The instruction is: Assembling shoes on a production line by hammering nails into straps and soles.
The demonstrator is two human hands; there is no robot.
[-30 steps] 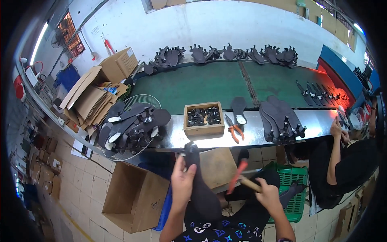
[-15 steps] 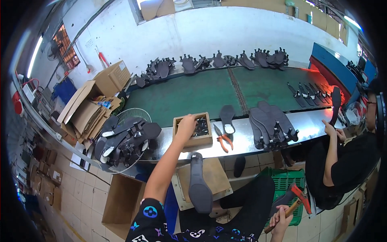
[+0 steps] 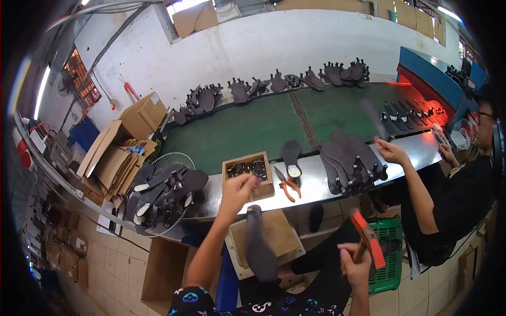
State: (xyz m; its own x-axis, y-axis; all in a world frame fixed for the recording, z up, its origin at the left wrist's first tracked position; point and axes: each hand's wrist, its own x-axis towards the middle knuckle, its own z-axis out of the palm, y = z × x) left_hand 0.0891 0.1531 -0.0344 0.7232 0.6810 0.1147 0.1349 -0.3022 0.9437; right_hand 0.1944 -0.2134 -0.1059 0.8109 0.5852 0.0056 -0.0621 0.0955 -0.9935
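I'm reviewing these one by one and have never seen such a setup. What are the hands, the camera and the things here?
No robot here: a person works bare-handed, filmed by a head-worn fisheye camera looking down, so straight edges bend. The right hand grips a hammer. The left hand is by a wooden box of small dark parts; whether it holds anything is unclear. On the metal table lie orange-handled pliers and stacked dark soles. Another sole rests on a block before the person. A co-worker is at right.
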